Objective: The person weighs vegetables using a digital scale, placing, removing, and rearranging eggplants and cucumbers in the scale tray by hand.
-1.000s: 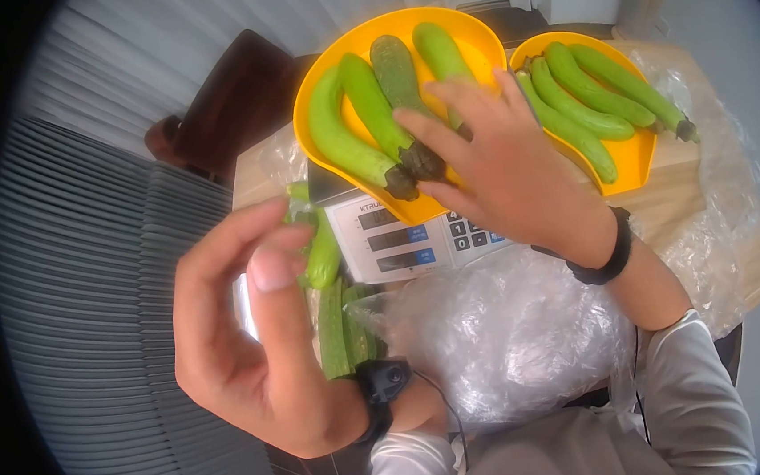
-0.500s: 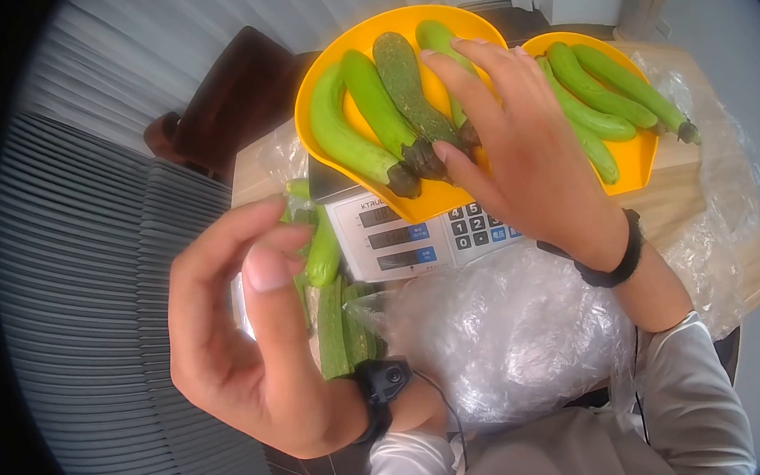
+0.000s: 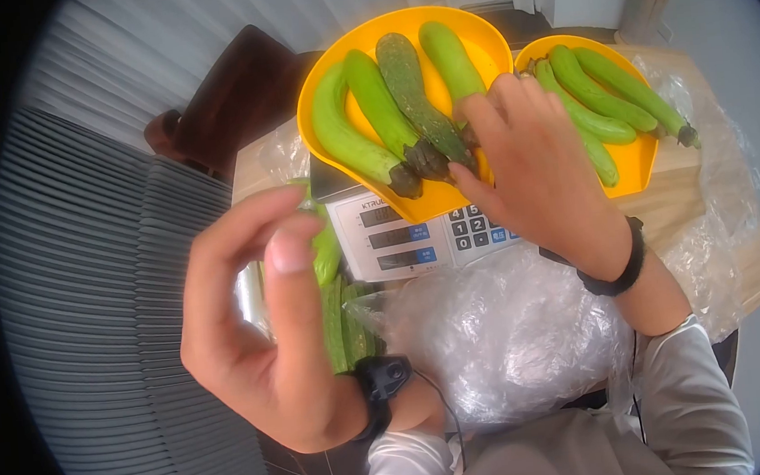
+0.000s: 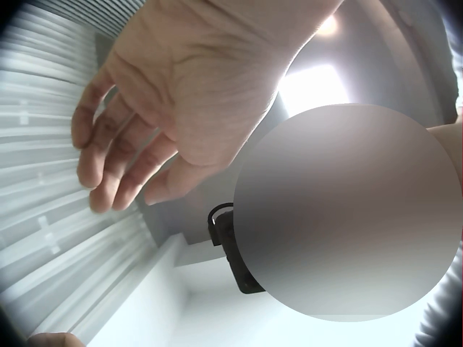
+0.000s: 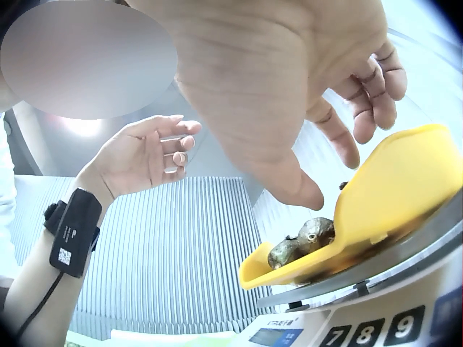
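Note:
My right hand [image 3: 544, 171] hovers over the right side of a yellow tray [image 3: 485, 42], fingers bent down near the lower end of a long light-green vegetable [image 3: 451, 58]. In the right wrist view, nothing shows between its thumb and fingers. Left of that vegetable lie a dark speckled green one [image 3: 408, 83] and two smooth light-green ones with dark ends. The tray rests on a white scale [image 3: 439, 255] with displays and number keys. My left hand [image 3: 254, 337] is raised at the left, fingers loosely curled around empty air.
A second yellow tray [image 3: 638, 168] at the right holds several long green vegetables. Crumpled clear plastic [image 3: 521, 333] lies in front of the scale. More green vegetables [image 3: 347, 325] sit beyond my left hand. A dark chair [image 3: 235, 97] stands behind the table.
My right hand first lifted off toward the right from over the dark vegetable, then lowered with bent fingers by the rightmost vegetable. The left hand has shifted slightly right.

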Demonstrator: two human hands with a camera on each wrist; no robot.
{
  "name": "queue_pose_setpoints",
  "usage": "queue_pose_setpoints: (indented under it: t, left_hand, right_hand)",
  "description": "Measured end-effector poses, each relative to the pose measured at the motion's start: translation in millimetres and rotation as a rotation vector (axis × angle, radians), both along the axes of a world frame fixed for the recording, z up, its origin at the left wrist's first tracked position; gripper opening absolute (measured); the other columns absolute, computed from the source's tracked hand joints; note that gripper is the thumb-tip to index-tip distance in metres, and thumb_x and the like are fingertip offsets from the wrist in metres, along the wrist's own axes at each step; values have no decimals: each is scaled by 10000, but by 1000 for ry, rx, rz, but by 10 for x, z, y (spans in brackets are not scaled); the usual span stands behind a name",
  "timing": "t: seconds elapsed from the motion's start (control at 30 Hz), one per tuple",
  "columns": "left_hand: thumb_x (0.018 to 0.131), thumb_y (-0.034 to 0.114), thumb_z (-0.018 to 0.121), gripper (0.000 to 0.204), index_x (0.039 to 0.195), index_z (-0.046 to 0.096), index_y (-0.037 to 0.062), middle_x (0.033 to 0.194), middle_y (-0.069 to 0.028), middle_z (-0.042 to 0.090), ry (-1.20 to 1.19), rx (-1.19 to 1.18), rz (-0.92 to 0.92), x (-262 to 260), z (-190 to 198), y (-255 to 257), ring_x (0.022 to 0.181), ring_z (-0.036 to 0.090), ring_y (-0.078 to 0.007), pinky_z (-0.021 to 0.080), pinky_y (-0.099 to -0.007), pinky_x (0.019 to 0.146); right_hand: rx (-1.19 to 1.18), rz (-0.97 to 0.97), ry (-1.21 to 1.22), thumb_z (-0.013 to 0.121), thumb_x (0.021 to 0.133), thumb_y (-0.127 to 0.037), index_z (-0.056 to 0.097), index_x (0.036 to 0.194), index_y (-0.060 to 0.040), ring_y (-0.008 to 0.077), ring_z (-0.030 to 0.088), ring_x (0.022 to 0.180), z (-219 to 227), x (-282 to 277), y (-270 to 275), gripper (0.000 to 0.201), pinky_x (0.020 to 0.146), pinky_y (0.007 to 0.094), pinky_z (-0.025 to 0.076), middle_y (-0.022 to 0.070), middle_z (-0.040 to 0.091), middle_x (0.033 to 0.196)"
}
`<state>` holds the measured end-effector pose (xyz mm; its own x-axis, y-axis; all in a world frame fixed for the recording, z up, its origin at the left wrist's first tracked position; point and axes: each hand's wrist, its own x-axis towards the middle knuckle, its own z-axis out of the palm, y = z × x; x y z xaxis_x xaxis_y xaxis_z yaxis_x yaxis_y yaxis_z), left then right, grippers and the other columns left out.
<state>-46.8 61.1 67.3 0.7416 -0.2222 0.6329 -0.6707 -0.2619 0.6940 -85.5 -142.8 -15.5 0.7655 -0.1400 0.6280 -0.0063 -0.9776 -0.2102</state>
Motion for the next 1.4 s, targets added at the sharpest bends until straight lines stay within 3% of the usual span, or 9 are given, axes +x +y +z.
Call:
queue_pose_setpoints:
  t: [0.13, 0.23, 0.43, 0.5, 0.63, 0.7, 1.03, 1.2, 1.4]
  left_hand:
    - [921, 73, 669, 183, 1047, 707, -53, 871, -106, 713, 14, 88, -56, 57, 10, -1, 853, 658, -159, 486, -264, 840]
    - [923, 67, 673, 190, 1064, 703, -56, 880, -114, 711, 6, 125, -109, 104, 3, 8, 848, 662, -164, 492, -264, 808]
    - [922, 54, 674, 194, 1079, 700, -57, 900, -126, 713, 4, 158, -131, 87, 23, 16, 863, 675, -178, 501, -270, 811]
    - [923, 56, 673, 194, 1078, 700, -58, 902, -129, 714, 13, 163, -121, 77, 36, 14, 864, 678, -180, 505, -272, 820]
    - [922, 63, 673, 199, 1075, 698, -63, 906, -136, 719, 2, 173, -133, 94, 25, 13, 867, 682, -185, 509, -278, 824]
    - [922, 64, 673, 201, 1074, 698, -63, 907, -137, 720, -14, 172, -142, 102, 18, 11, 867, 682, -187, 510, -279, 822]
    - [923, 55, 669, 194, 1077, 697, -61, 914, -133, 720, -22, 176, -148, 96, 13, 2, 872, 681, -182, 511, -277, 824]
    - [923, 46, 669, 189, 1076, 695, -63, 919, -132, 719, -29, 172, -164, 93, 12, -7, 875, 678, -177, 512, -278, 827]
    - [919, 36, 671, 184, 1071, 695, -65, 926, -134, 719, -10, 168, -145, 70, 20, -2, 877, 677, -177, 514, -282, 832]
  right_hand:
    - [-11, -18, 90, 772, 794, -210, 587, 1079, -72, 268, 553, 943, -15, -25, 4, 367, 784, 393, 419, 102, 540, 966]
    - [29, -15, 110, 774, 788, -166, 583, 1104, -88, 316, 562, 957, -1, -36, 12, 378, 799, 419, 426, 116, 545, 987]
    - [-52, -22, 130, 785, 800, -222, 589, 1143, -69, 255, 575, 934, 9, -77, 11, 424, 786, 385, 424, 95, 555, 965]
    - [49, 2, 138, 787, 787, -152, 589, 1174, -86, 310, 578, 951, 54, -89, 21, 440, 795, 405, 436, 112, 566, 998]
    - [106, -9, 19, 772, 805, -140, 596, 1178, -83, 325, 595, 897, 70, -80, 24, 416, 753, 407, 450, 117, 590, 986]
    - [88, -13, -15, 710, 872, -193, 567, 1118, -53, 285, 614, 853, 85, -86, 21, 317, 749, 407, 450, 105, 572, 912]
    - [75, 51, 178, 694, 887, -255, 592, 1062, -42, 294, 664, 798, 71, -137, 61, 294, 720, 425, 500, 97, 643, 844]
    - [-39, 72, 208, 683, 834, -113, 588, 997, -54, 282, 704, 691, -77, -49, 114, 197, 574, 393, 527, 94, 655, 825]
    - [-89, 60, 230, 685, 800, -64, 578, 970, -71, 259, 706, 656, -68, -57, 140, 201, 547, 373, 529, 77, 652, 800]
